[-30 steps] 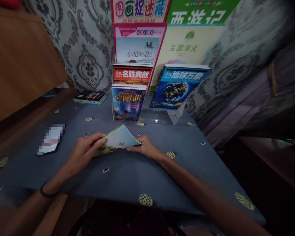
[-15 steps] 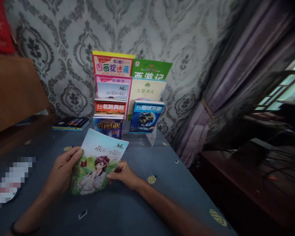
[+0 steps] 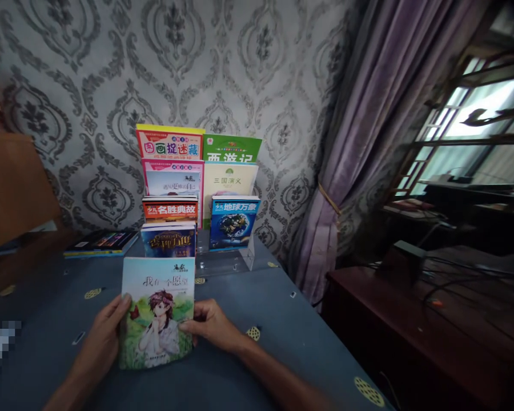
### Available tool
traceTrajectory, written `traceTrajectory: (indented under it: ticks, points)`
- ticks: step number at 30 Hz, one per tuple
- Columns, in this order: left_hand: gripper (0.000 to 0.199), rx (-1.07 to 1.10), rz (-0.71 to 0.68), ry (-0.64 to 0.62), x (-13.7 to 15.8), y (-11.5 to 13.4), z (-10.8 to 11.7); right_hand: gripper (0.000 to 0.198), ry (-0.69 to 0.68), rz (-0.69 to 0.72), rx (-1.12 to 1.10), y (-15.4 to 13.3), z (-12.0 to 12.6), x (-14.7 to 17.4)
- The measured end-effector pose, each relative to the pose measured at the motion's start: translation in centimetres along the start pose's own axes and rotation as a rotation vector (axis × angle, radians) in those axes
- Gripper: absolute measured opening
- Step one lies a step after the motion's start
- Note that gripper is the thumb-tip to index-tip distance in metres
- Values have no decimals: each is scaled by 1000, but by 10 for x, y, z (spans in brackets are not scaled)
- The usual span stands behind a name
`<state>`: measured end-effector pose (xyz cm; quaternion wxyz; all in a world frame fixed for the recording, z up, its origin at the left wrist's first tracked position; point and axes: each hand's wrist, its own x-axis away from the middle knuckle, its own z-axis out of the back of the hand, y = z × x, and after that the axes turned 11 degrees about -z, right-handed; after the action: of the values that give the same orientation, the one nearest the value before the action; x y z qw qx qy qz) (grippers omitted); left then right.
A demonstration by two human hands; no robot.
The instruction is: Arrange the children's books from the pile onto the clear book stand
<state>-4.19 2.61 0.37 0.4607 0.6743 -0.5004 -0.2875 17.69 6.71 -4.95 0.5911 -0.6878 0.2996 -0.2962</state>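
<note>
Between my two hands is a paperback book [image 3: 158, 319] with a pale blue and green cover showing a drawn figure, its front facing me and nearly upright. My left hand [image 3: 109, 325] grips its left edge, thumb on the cover. On the right edge, my right hand [image 3: 209, 322] pinches it with the thumb in front. Just behind stands a clear display rack [image 3: 247, 256] with tiers of books. A dark blue book [image 3: 169, 241] occupies its front left, partly covered by the held one; a blue book with a globe [image 3: 234, 224] stands front right.
Several books lie in a flat stack [image 3: 103, 242] left of the rack, on the blue patterned tablecloth [image 3: 282, 342]. A brown board-like object [image 3: 17, 188] is at far left. Right of the table are a purple curtain [image 3: 321, 222] and a dark red cabinet [image 3: 368, 319].
The held book has gone from tilted to nearly upright, with both hands still on it. My view has turned right and up, so the rack appears lower and further left.
</note>
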Motion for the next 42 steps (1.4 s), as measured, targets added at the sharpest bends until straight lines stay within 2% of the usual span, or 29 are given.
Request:
traceTrajectory:
  ticks: [4, 10, 17, 20, 25, 30, 34, 39, 42]
  points:
    - [47, -1, 6, -121, -4, -10, 8, 54, -8, -5, 34, 0, -1, 0]
    - [43, 133, -128, -191, -13, -23, 18, 51, -14, -48, 123, 4, -3, -2]
    - [40, 235, -73, -207, -11, -23, 20, 53, -77, -134, 162, 4, -4, 0]
    - [50, 249, -44, -183, -10, -27, 19, 53, -56, -137, 191, 1, -2, 3]
    - [48, 240, -59, -231, -9, -32, 12, 49, 1, -114, 231, -3, 10, 9]
    - [50, 27, -153, -422, -4, -23, -4, 46, 56, -100, 228, -5, 30, 21]
    - [42, -223, -340, -545, -5, -13, -26, 49, 125, -38, 247, -9, 50, 34]
    - [39, -471, -572, -620, -10, -11, -71, 48, 262, 103, 293, -26, 86, 40]
    - [36, -584, -661, -580, -13, -13, -100, 46, 328, 167, 298, -43, 109, 39]
